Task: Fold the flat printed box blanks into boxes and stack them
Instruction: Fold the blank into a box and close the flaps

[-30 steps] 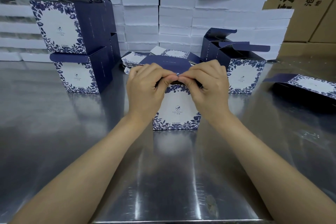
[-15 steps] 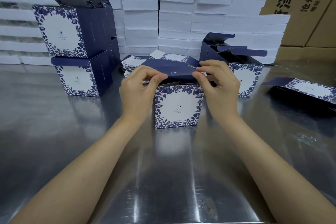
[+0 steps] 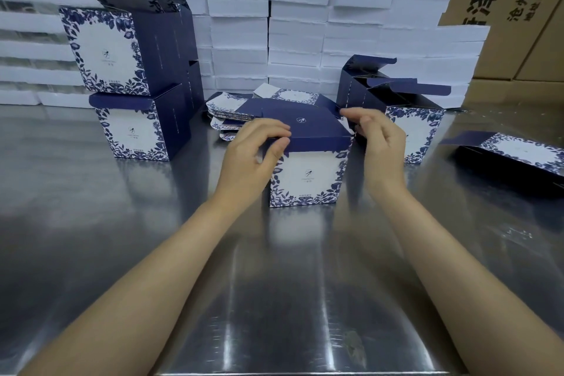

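Note:
A folded box (image 3: 308, 177), white front with a navy floral border, stands on the steel table (image 3: 152, 238) in the middle. Its navy lid lies down flat on top. My left hand (image 3: 253, 152) grips the lid's front left corner, fingers over the top and thumb on the front. My right hand (image 3: 378, 143) is at the box's right side with curled fingers, touching the lid's right rear corner. Behind the box lies a pile of flat printed blanks (image 3: 241, 107). At the left, finished boxes (image 3: 134, 128) are stacked two high.
An open box (image 3: 406, 119) with raised flaps stands behind my right hand. A flat blank (image 3: 515, 152) lies at the right. White cartons (image 3: 299, 24) form a wall at the back, with brown cardboard cartons (image 3: 518, 9) at the back right.
The lid, half raised before, has come down flat onto the box. My hands moved apart from the front middle to the lid's left and right corners.

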Demonstrator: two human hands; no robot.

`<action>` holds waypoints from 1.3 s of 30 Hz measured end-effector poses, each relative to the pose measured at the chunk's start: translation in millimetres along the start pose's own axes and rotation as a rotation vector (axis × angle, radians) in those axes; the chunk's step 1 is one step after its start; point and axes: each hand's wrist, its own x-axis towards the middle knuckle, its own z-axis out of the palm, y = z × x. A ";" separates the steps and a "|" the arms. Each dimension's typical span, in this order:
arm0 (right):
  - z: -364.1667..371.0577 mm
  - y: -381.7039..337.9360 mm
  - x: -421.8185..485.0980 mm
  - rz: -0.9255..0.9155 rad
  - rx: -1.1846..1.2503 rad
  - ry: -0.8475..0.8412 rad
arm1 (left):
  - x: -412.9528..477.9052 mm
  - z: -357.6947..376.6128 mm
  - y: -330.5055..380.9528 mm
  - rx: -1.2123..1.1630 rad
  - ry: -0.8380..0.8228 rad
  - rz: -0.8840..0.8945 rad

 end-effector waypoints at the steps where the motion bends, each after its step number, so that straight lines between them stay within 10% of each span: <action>1: -1.6 1.3 0.8 0.005 -0.023 -0.039 | -0.1 -0.6 -2.1 -0.015 0.022 -0.032; 9: 1.3 -5.0 -10.1 -0.617 -0.409 -0.394 | 8.8 -5.1 -9.2 -0.257 0.192 -0.548; 15: -6.4 7.3 -8.6 -0.336 -0.489 -0.518 | 13.3 -6.6 -11.4 -0.409 0.149 -0.675; 24: 18.6 0.1 -21.8 -0.575 -0.568 -0.352 | 18.2 -17.9 -16.2 -0.360 0.221 -0.716; 39: -3.1 -5.3 -6.4 -0.392 -0.389 -0.334 | 15.8 -6.7 -8.6 -0.545 0.064 -0.948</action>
